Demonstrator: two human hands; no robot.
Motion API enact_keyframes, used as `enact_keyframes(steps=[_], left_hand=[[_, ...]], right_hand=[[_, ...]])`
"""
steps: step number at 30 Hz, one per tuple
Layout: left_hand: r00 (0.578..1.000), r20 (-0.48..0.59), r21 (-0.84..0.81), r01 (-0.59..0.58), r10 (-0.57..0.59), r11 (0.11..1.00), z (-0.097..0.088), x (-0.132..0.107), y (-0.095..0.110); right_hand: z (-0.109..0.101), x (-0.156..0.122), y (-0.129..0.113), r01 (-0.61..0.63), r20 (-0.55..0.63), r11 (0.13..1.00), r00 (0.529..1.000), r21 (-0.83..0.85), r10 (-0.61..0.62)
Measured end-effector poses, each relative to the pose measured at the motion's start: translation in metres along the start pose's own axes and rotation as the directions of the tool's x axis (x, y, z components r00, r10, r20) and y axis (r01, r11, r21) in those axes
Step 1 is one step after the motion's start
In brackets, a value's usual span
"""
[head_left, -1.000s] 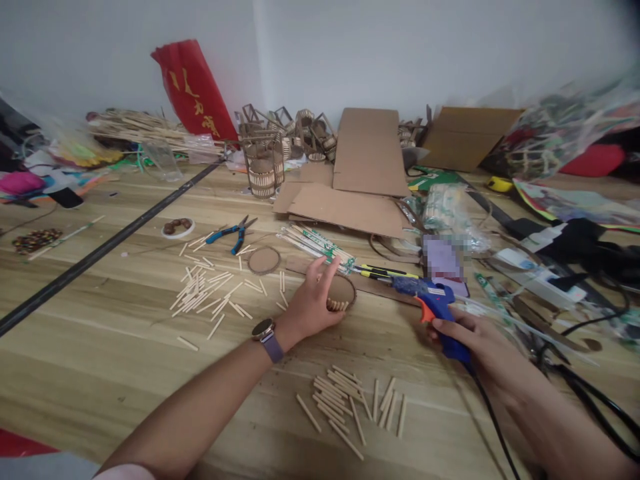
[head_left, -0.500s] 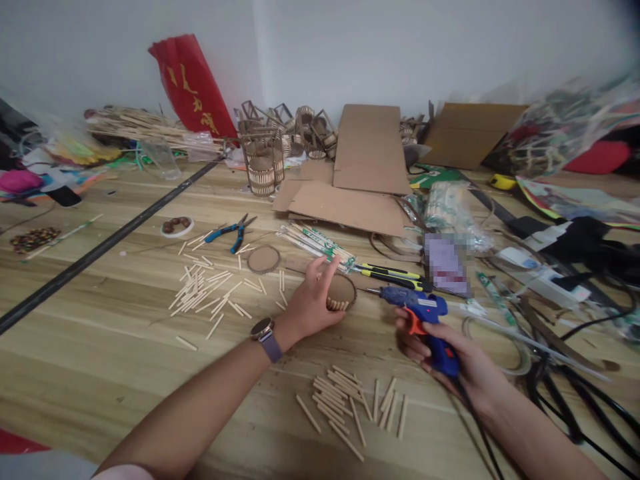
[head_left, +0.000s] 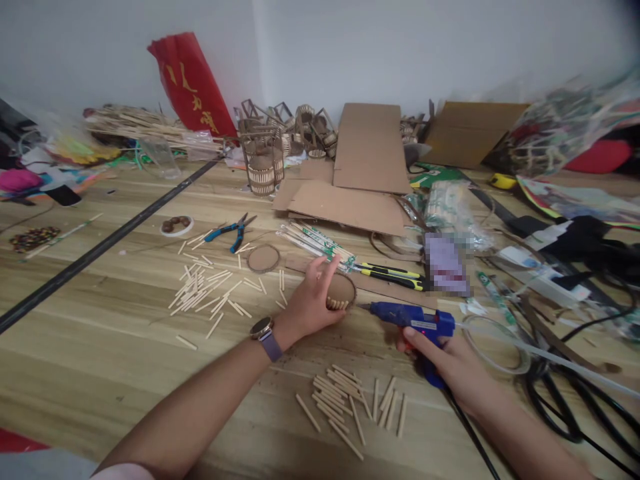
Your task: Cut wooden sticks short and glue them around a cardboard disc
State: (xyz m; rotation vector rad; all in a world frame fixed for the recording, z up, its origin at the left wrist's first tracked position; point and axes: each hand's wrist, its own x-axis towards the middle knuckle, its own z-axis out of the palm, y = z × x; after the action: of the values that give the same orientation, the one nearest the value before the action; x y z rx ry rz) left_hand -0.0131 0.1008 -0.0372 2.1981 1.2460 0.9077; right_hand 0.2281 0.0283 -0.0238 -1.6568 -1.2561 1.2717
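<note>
My left hand (head_left: pixel 313 300) curls around a round cardboard disc (head_left: pixel 343 288), thumb at its near edge and fingers at the far side. Short wooden sticks (head_left: pixel 338 304) stand in a row along the disc's near rim. In my right hand (head_left: pixel 445 357) is a blue hot glue gun (head_left: pixel 410 317), its nozzle pointing left, just right of the disc and apart from it. A glue stick (head_left: pixel 500 341) trails from the gun's back. Loose cut sticks (head_left: pixel 335 400) lie in front of my hands. Another cardboard disc (head_left: pixel 263 258) rests behind my left hand.
More sticks (head_left: pixel 200 293) are scattered left, near blue pliers (head_left: pixel 233 233). Behind the disc lie yellow-black cutters (head_left: pixel 390 275) and cardboard sheets (head_left: pixel 345 207). Small stick-sided baskets (head_left: pixel 262 175) stand at the back. A long black bar (head_left: pixel 110 240) crosses the left; black cables (head_left: pixel 555 400) lie right.
My right hand has turned the glue gun from a slant to nearly level, its nozzle a little lower and closer to the disc. My left hand stays in place on the disc.
</note>
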Motion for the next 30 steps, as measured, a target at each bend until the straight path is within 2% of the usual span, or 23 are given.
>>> enact_keyframes(steps=[2, 5, 10, 18, 30], left_hand=[[1.000, 0.000, 0.001, -0.003, 0.003, 1.000, 0.000, 0.000, 0.000], [1.000, -0.004, 0.002, -0.004, 0.004, 1.000, 0.001, 0.000, 0.000], [1.000, -0.009, 0.013, -0.003, 0.003, 1.000, 0.002, 0.000, -0.003], [1.000, -0.010, -0.002, -0.013, 0.012, 1.000, 0.001, 0.000, -0.002], [1.000, -0.018, -0.021, -0.022, 0.022, 1.000, 0.002, 0.001, -0.002]], right_hand=[[0.003, -0.001, 0.000, 0.032, -0.022, 0.991, 0.999, -0.133, -0.036], [0.006, -0.001, -0.006, 0.108, 0.016, 0.950, 0.994, -0.292, -0.108], [0.009, -0.002, -0.018, 0.182, 0.046, 0.884, 0.983, -0.431, -0.180], [0.014, -0.003, -0.020, 0.223, 0.070, 0.832, 0.973, -0.508, -0.219], [0.015, -0.001, -0.018, 0.264, 0.067, 0.809, 0.961, -0.526, -0.270]])
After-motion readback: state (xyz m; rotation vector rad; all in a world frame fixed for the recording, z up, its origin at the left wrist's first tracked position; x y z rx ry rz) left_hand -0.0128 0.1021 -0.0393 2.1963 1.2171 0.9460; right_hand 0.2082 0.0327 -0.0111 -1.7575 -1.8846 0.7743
